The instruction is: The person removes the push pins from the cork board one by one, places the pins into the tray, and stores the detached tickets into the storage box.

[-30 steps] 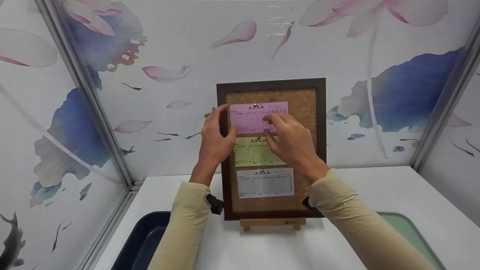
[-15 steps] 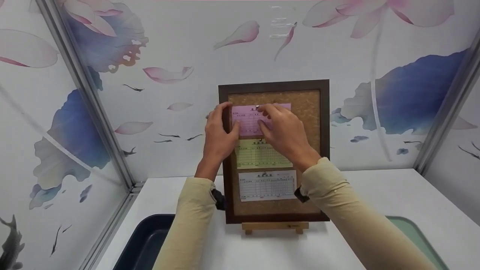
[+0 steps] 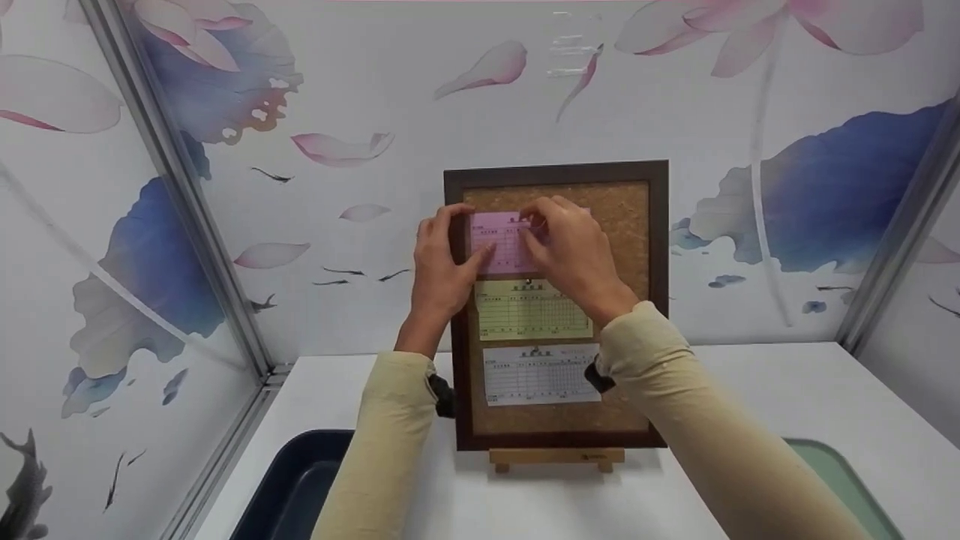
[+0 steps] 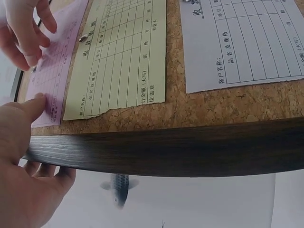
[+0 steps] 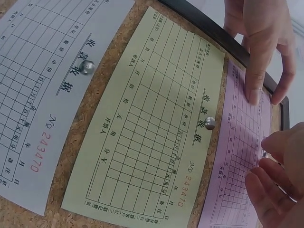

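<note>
A dark-framed cork board (image 3: 619, 225) stands upright. My left hand (image 3: 442, 262) grips its left edge, thumb pressing on a pink receipt slip (image 3: 496, 244) and the other fingers behind the frame, as the left wrist view shows. Thumb and fingertips of my right hand (image 3: 577, 251) pinch a small silver pushpin (image 5: 265, 153) at the pink slip's top middle; they partly hide it. Below are a yellow receipt slip (image 3: 529, 311) and a white receipt slip (image 3: 536, 375), each with a silver pin at its top.
A small wooden easel (image 3: 556, 456) props the board on a white table (image 3: 465, 502). To the left lies a dark blue tray (image 3: 296, 469), and a green tray (image 3: 840, 465) is at the right. A wall with painted petals (image 3: 360, 150) rises behind.
My right hand has moved left and up from the pink slip's right half to the pin at its top. My left thumb reaches further over the slip. The view has shifted slightly.
</note>
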Demonstrator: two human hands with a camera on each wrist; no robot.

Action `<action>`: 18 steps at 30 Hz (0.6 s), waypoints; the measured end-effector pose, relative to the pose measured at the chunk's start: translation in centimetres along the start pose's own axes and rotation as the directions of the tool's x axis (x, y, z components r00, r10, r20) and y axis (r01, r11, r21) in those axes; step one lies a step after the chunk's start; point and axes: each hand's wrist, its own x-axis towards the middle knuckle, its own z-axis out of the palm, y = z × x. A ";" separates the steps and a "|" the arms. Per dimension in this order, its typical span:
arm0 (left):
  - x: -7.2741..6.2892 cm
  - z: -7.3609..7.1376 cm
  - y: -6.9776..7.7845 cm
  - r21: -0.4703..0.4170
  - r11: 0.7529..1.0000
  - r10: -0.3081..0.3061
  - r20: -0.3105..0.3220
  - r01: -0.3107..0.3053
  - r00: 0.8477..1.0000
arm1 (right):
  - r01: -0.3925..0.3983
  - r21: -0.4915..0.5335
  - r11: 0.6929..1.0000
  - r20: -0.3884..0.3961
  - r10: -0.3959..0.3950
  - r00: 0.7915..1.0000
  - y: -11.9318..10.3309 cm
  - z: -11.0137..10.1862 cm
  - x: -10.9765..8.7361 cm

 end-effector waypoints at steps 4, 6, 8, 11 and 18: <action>0.1 0.0 -0.1 -0.006 1.000 0.007 0.003 -0.007 1.000 | -0.025 -0.017 1.000 -0.024 0.025 0.999 0.0 0.2 0.4; 0.1 0.0 -0.1 -0.009 1.000 0.010 0.005 -0.010 1.000 | -0.042 -0.026 0.999 -0.034 0.041 0.999 0.0 0.2 0.5; 0.1 0.0 -0.1 -0.010 1.000 0.010 0.005 -0.010 1.000 | -0.058 -0.029 0.998 -0.042 0.057 0.998 -0.1 0.2 0.7; 0.1 0.0 -0.2 -0.011 1.000 0.010 0.001 -0.010 1.000 | -0.073 -0.030 0.997 -0.046 0.072 0.996 -0.2 0.3 0.8; 0.1 -0.1 -0.4 -0.029 0.999 0.024 -0.009 -0.025 1.000 | -0.083 -0.036 0.996 -0.068 0.081 0.994 -0.4 0.5 1.1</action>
